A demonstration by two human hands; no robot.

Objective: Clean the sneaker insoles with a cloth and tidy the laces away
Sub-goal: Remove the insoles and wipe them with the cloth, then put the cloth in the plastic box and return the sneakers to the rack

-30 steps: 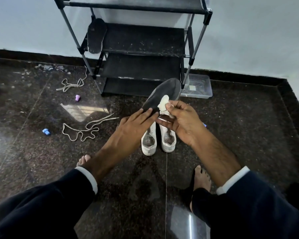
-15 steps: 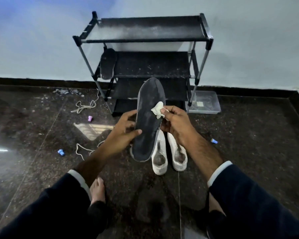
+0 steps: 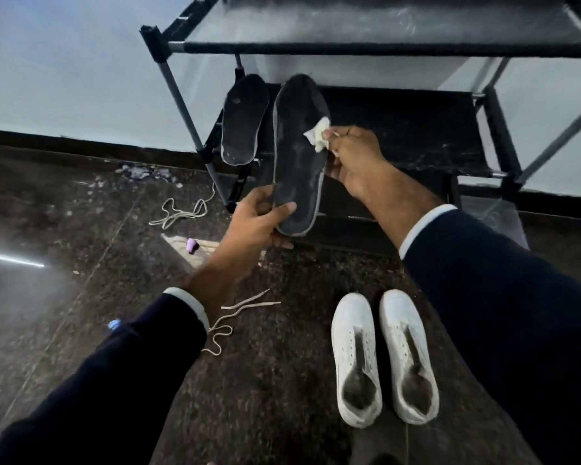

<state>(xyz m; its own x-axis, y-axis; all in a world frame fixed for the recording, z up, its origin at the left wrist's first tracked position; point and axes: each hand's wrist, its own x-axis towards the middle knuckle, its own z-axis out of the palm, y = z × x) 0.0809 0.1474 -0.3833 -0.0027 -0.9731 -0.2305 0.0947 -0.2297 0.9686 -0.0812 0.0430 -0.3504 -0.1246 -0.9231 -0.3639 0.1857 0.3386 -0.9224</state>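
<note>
Your left hand [image 3: 254, 226] grips the heel end of the dark insole [image 3: 299, 152], thumb across its face and fingers curled behind it, holding it upright in front of the shoe rack [image 3: 416, 48]. Your right hand [image 3: 353, 159] pinches a small white cloth [image 3: 317, 137] against the insole's right edge, up toward the toe end.

The likely trouble is that grip: you hold only the bottom of a floppy insole, so pressing the cloth hard near the top could bend it away from the wipe or lever it out of your fingers. The cloth is a small wad, so it may slip out of the pinch on a long stroke.

A second insole [image 3: 244, 124] leans on the rack just left of the one you hold; a wide stroke could knock it down. Below your hands, the white sneakers [image 3: 383, 357] and loose laces [image 3: 230, 322] lie on the floor [image 3: 81, 246], still to be tidied.
</note>
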